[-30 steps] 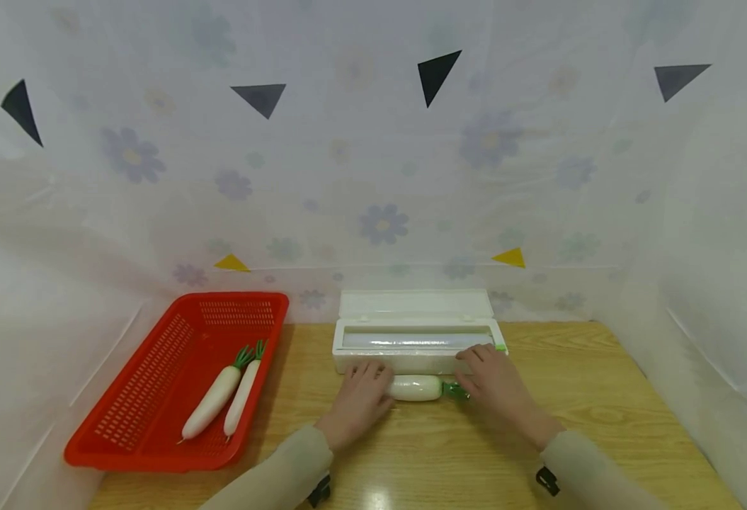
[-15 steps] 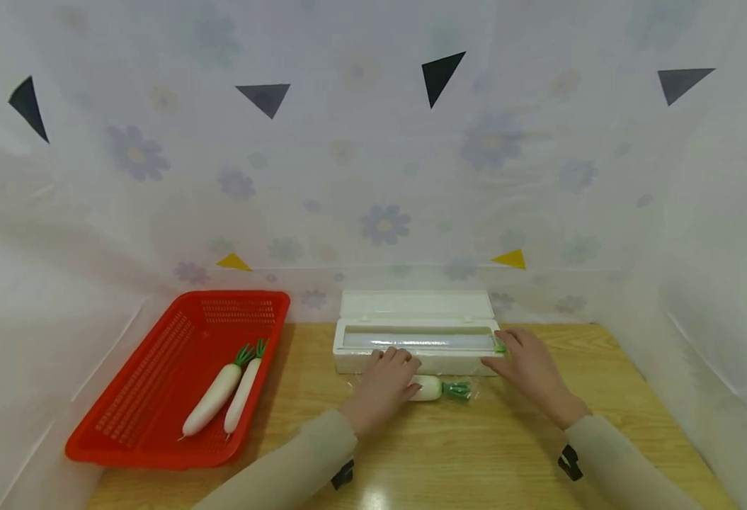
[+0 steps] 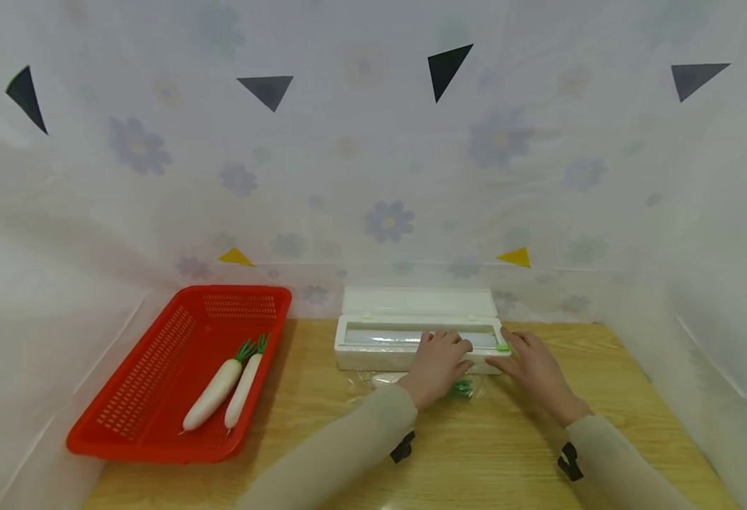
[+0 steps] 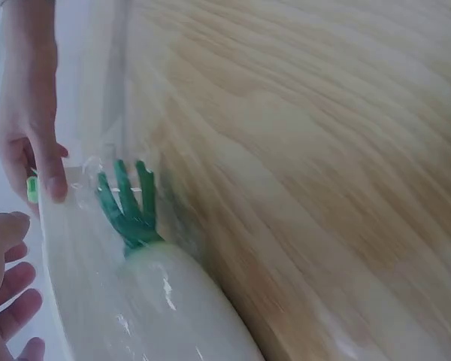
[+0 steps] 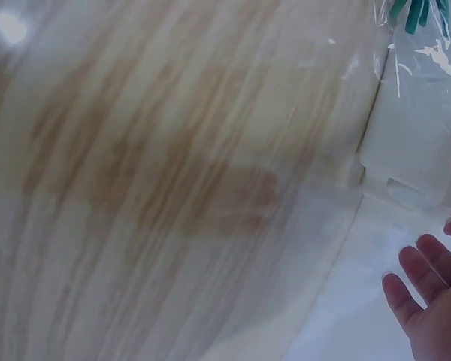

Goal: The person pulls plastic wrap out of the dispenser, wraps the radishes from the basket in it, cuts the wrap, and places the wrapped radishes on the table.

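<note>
A white plastic wrap dispenser [image 3: 373,358] lies with its lid raised, a film roll inside and a green slider [image 3: 503,348] at its right end. My left hand [image 3: 438,363] reaches over its front edge, fingers loosely bent over the opening. At the dispenser's right end, my right hand [image 3: 534,372] grips the corner, thumb on the front wall and fingers above by the slider. Directly before the dispenser lies a white radish [image 4: 184,301] under clear film, its green stems [image 4: 131,207] pointing right. My left hand and forearm hide the radish's middle in the head view.
A red plastic basket [image 3: 150,443] stands at the left, holding two white radishes with green tops, one thicker radish [image 3: 214,397] and one slimmer radish [image 3: 243,393]. The wooden table [image 3: 348,439] meets a flower-patterned white curtain [image 3: 322,212] behind and at both sides.
My left hand has moved right along the dispenser's front edge, from the radish's left end to near the stems. My right hand moved right to the dispenser's end and stayed there.
</note>
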Demonstrator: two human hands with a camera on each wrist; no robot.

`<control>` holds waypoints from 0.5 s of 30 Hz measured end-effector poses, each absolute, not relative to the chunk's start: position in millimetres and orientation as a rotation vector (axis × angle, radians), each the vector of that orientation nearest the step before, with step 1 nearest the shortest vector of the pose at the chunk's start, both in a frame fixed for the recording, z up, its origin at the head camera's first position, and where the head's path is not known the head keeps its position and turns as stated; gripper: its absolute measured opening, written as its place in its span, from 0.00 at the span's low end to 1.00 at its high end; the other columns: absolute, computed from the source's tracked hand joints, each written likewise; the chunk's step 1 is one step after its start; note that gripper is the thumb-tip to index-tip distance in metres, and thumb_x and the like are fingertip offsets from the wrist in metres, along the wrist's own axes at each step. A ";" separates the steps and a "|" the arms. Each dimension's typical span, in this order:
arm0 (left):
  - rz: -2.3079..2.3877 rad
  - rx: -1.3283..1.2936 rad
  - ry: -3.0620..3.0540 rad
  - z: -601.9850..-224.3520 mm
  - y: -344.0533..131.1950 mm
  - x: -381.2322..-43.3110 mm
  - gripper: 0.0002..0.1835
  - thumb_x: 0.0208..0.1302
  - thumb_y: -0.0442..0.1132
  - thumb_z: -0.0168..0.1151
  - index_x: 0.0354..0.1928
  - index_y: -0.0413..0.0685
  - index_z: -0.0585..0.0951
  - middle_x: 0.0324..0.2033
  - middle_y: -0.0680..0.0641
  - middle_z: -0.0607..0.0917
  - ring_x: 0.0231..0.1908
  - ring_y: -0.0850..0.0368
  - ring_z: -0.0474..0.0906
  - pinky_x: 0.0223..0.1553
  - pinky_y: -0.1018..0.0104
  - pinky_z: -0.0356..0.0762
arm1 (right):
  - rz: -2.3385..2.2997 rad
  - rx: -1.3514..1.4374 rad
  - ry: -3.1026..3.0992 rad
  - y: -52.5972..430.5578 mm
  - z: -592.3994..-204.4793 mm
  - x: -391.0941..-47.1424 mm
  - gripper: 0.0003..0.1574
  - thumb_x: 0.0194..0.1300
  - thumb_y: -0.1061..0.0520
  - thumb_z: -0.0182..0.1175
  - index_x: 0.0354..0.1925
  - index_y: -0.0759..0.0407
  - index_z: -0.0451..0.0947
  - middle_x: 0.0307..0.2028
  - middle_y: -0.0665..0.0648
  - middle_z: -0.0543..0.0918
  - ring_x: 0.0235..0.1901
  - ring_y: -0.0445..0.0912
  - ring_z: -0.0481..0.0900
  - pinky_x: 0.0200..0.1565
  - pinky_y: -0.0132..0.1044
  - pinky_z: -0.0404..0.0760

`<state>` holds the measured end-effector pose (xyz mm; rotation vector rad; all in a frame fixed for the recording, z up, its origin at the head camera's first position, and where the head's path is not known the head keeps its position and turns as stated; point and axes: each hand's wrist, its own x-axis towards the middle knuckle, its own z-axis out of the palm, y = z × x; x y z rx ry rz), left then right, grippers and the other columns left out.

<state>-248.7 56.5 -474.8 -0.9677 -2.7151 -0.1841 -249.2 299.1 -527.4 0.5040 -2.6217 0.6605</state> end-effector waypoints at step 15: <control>-0.437 -0.811 -2.836 -475.7 121.2 -269.0 0.13 0.76 0.57 0.60 0.54 0.70 0.87 0.48 0.64 0.85 0.49 0.65 0.79 0.54 0.61 0.74 | 0.501 0.584 -2.455 301.8 -529.8 -251.2 0.42 0.48 0.61 0.82 0.61 0.71 0.80 0.42 0.69 0.83 0.34 0.60 0.82 0.32 0.54 0.82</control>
